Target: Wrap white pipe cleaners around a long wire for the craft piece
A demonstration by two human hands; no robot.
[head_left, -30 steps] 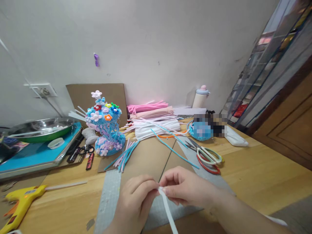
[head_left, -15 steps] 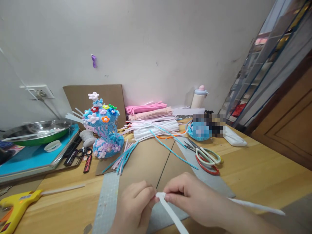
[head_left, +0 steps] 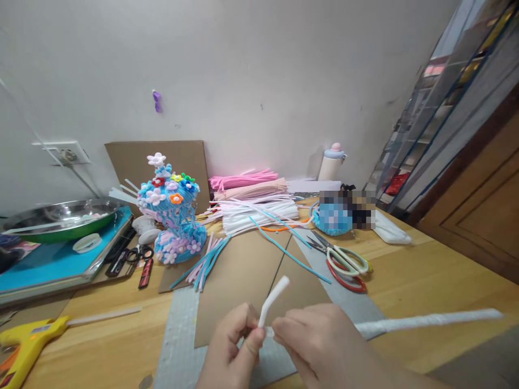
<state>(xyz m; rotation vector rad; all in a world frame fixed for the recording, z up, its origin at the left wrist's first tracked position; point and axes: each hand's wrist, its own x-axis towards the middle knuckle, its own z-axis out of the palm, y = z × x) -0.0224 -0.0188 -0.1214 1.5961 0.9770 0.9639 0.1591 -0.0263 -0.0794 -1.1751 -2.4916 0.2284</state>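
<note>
A white pipe cleaner [head_left: 274, 300] sticks up between my hands, its lower end pinched between the thumb and fingers of my left hand [head_left: 239, 343]. My right hand [head_left: 320, 340] is closed just beside it, fingertips at the short white piece that links the two hands. Out past the right hand reaches a long white stick [head_left: 430, 321] with a wrapped-looking surface; whether it joins the pipe cleaner is hidden by the hand. Both hands are above a brown cardboard sheet [head_left: 231, 275] lying on a grey cutting mat [head_left: 178, 324].
A flower-covered blue pipe-cleaner piece [head_left: 168, 216] stands at left, near bundled white stems [head_left: 259, 216]. Large scissors [head_left: 344, 262] lie right of the cardboard. A yellow glue gun [head_left: 32, 346] rests at front left; a metal pan [head_left: 60, 219] sits behind it. A bottle [head_left: 330, 165] stands by the wall.
The free length of pipe cleaner, which hung down toward me, now points up and away. The stick past my right hand has swung upward and shows more of its length.
</note>
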